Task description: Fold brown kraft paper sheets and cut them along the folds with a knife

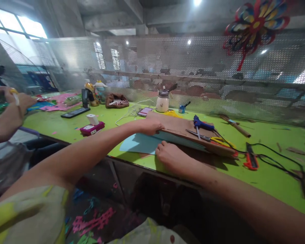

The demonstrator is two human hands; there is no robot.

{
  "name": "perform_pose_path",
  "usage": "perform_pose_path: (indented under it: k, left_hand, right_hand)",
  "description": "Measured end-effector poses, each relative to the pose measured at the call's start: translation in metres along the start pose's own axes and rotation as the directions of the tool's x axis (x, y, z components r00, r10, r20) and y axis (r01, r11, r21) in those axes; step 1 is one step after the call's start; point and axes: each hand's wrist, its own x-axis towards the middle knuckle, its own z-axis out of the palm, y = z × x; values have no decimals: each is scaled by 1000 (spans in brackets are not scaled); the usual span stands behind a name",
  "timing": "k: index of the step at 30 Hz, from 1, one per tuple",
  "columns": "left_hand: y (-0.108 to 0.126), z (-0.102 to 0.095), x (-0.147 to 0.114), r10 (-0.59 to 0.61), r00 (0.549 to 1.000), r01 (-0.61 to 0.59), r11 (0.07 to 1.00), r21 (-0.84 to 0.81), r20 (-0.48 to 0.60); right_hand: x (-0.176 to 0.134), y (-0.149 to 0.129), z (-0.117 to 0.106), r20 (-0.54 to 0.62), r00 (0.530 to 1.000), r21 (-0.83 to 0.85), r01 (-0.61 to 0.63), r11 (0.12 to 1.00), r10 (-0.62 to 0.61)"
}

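A brown cardboard sheet (173,122) lies tilted on the green table, its near edge raised. My left hand (152,126) is closed on that edge. Beneath the cardboard, a light blue sheet (139,143) sticks out towards the table's front. With fingers curled, my right hand (169,154) grips the near edge of the blue sheet; its fingertips are partly hidden. On top of the cardboard rest a blue glue gun (204,125) and scissors with yellow handles (222,141). To the right lies a red and black utility knife (251,157).
Black cords (282,164) run across the right side of the table (271,135). A brush (236,125), a cream jar (162,101), a magenta box (92,128) and a phone (75,112) lie around. Another person's hands (15,101) are at far left. A mesh screen (193,74) stands behind.
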Motion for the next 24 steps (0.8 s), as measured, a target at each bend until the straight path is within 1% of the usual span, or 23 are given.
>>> perform_pose_path:
  k: [2,5,7,10,12,14,18,20,22,23,24]
  left_hand:
    - [-1,0,1,1,1000,-1,1000,-9,7]
    - [-3,1,4,26,999,-25,999,-34,28]
    - [-7,1,8,57,997,-54,997,-56,48]
    - [-14,0,15,67,996,-61,993,-96,61]
    - [-20,-2,20,58,996,-50,992,-120,66]
    - [-25,-4,24,53,996,-42,990,-137,74]
    - [-26,-5,24,42,994,-25,987,-161,98]
    - [-21,-5,19,34,994,-17,987,-160,104]
    - [-14,-3,11,31,995,-17,989,-146,96]
    - [-9,0,6,31,996,-20,990,-138,84]
    - [-5,3,0,37,997,-28,991,-128,73]
  right_hand:
    - [12,5,10,27,998,37,-58,998,57]
    - [19,16,16,7,987,65,-163,984,163]
    - [20,25,16,-26,969,68,-244,967,246]
    - [22,37,13,-84,924,84,-365,927,372]
    - [24,43,10,-116,900,105,-409,907,419]
    - [27,46,8,-139,887,130,-424,896,440]
    - [27,44,5,-150,891,172,-404,898,429]
    - [22,37,4,-148,912,209,-349,913,383]
    - [8,27,1,-182,941,306,-221,926,285]
    - [-2,22,0,-224,948,366,-134,921,227]
    - [-15,19,-2,-279,944,420,-46,907,177]
